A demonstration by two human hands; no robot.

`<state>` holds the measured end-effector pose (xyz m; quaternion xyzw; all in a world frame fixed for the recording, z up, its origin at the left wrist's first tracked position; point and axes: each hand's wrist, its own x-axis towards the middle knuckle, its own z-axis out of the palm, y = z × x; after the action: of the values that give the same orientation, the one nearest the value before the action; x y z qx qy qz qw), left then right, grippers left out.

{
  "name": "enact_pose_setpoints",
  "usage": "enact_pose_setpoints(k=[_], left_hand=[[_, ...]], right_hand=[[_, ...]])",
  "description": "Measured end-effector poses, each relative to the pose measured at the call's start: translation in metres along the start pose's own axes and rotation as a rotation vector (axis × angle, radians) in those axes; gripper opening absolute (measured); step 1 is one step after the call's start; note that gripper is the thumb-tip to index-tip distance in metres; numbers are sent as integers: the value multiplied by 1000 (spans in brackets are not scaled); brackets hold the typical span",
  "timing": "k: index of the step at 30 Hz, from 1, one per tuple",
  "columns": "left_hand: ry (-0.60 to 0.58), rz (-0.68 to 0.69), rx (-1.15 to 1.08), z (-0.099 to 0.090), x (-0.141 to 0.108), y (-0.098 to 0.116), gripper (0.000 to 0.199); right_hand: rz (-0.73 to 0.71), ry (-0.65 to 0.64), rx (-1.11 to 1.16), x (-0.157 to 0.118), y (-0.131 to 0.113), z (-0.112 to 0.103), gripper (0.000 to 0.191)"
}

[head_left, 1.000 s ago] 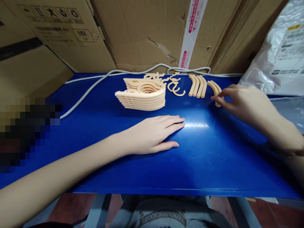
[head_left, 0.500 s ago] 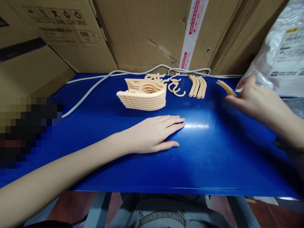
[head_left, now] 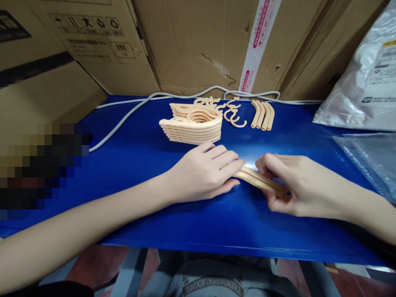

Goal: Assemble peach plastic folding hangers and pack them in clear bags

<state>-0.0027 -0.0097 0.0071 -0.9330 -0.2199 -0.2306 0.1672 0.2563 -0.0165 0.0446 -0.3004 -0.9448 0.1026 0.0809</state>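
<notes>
Curved beige plastic pieces (head_left: 258, 181) lie between my two hands over the blue table. My right hand (head_left: 291, 185) is closed round their right end. The fingers of my left hand (head_left: 208, 173) bend over their left end, and the thumb is below it. Behind my left hand sits a stack of beige hanger bodies (head_left: 193, 128). Several loose beige hooks (head_left: 236, 117) lie just right of and behind the stack. Further right, several short curved beige arms (head_left: 262, 115) are lined up side by side.
Cardboard boxes (head_left: 192, 49) stand along the back of the blue table (head_left: 201, 231). A white cable (head_left: 123, 111) runs in front of them. At the right are a white plastic package (head_left: 349, 99) and a clear bag (head_left: 371, 156). A blurred dark object is at the left.
My right hand has come from the back right to the middle with the beige pieces. My left hand has lifted from lying flat and curled its fingers onto their left end. The view has shifted slightly.
</notes>
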Motion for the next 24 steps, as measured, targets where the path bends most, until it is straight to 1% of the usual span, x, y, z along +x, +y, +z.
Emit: enact_pose_setpoints(k=[3,7,11,14,18,24], left_hand=[[-75,-4,2,4,-2,-1,31],[-142,-36,-23,6,-4,-2,30],[-169,-76,-62,6,-3,-3,35],[-188,-115,-89,6,-3,-3,37],[-176,-149,-103,8,-4,-4,36],[-204,-205,-126,11,-4,-3,37]], right_hand=[[-42,-6,-15,3,-2,8,18],[-13,-4,-65,4,12,7,20],[44,3,-87,1,30,1,22],[24,2,-121,0,37,-3,25],[-15,-22,-168,1,40,-4,21],[27,-57,-101,-1,39,-8,24]])
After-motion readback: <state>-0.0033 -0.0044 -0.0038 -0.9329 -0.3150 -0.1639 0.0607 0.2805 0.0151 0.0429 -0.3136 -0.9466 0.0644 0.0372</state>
